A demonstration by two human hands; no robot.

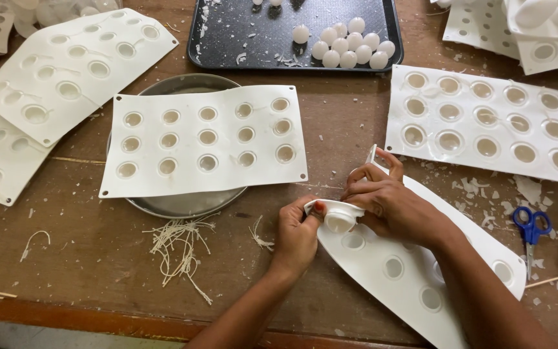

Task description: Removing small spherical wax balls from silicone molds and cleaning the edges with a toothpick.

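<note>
My left hand (296, 234) and my right hand (387, 200) both grip one white silicone mould sheet (414, 271) with round cavities. It lies bent over the front right of the wooden table. The left thumb and fingers pinch the sheet's near corner, folding it back around one cavity (338, 222). The right hand's fingers press on the sheet just beside that cavity. Whether a ball sits in the cavity is hidden.
Another mould sheet (205, 139) rests on a round metal plate (182, 203). More sheets lie left (66, 64) and right (485, 126). A black tray (227, 32) holds several white balls (350, 44). Blue scissors (532, 227) lie right; string scraps (182, 249) lie near front.
</note>
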